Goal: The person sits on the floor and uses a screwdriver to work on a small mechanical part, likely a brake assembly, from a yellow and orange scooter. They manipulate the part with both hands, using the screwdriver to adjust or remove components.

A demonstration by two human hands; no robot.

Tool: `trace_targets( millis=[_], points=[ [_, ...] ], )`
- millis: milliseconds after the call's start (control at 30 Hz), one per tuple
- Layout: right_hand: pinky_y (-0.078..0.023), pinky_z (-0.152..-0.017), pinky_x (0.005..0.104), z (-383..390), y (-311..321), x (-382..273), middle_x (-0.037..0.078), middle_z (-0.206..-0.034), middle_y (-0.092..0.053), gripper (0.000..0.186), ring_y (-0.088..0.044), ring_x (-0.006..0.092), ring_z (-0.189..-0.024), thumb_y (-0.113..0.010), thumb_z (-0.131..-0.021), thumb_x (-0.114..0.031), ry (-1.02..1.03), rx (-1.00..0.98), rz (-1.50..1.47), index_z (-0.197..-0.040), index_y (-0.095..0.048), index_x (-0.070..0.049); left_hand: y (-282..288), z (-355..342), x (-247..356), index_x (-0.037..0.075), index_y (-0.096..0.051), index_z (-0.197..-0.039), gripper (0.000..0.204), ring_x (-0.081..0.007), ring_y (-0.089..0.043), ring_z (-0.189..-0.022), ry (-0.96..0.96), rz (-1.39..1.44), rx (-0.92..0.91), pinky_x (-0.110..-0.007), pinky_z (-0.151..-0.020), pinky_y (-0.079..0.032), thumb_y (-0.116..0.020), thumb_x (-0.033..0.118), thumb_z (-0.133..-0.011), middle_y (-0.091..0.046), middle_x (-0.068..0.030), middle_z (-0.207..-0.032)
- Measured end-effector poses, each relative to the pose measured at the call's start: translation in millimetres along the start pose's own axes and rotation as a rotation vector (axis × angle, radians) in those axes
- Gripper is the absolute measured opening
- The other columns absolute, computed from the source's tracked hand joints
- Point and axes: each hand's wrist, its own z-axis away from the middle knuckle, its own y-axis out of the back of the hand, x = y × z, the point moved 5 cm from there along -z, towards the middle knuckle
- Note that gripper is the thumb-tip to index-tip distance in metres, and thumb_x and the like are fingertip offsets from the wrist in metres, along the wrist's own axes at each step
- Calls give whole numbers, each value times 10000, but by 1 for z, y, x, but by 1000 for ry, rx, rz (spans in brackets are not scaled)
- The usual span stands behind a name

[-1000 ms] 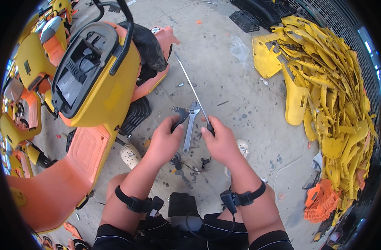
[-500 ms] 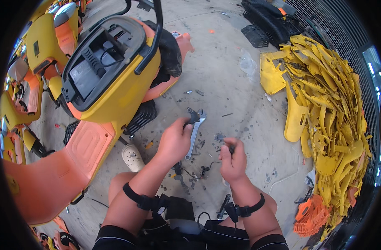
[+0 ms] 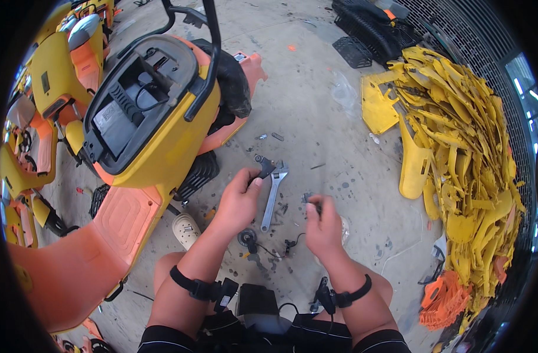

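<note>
Between the thumb and fingers of my left hand is a small black part with a round hole at its end; its exact kind does not show. Just beyond, an adjustable wrench lies on the concrete floor, its jaw close to the black part. My right hand is closed in a pinch, with a small dark piece at the fingertips, too small to name. Between my forearms a round black part with a thin black cable rests on the floor.
A yellow and orange scooter with an open seat compartment stands close on my left, more scooters behind it. A tall pile of yellow panels rises at right, an orange heap at its foot. Black baskets lie far right.
My left hand has shifted slightly left with the black part, showing its round end and more of the wrench jaw. My right hand has turned a little and moved slightly left.
</note>
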Motion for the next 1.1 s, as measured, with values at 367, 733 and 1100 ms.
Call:
trace_targets(
  millis=[367,733,1100],
  points=[
    [-520,-715,490,-18,-4,-7,200,-853,-701,244,-689,423,-805,-598,-1048,-279,-148,-145,63,-1097,-585,-40,-2,5,-1,34,-570,-1312,259,-79,-510,-776,112,421,-94,-257,-711,-448,-543,189,-1107,-578,1,-900],
    [-457,-618,234,-17,-2,3,-4,-779,-594,300,-527,64,-661,-560,-1111,-305,-121,-164,-250,-1045,-637,-23,-14,13,6,47,-507,-1319,222,-118,-501,-838,-30,493,-225,-269,-777,-436,-494,151,-1123,-578,-27,-1010],
    [-472,-639,306,-16,-6,-20,40,-765,-644,282,-562,110,-679,-594,-1092,-286,-209,-186,-395,-1097,-650,-10,2,10,7,29,-597,-1255,321,-90,-612,-953,-186,208,100,-271,-864,-507,-710,-25,-959,-691,-22,-1066]
  ],
)
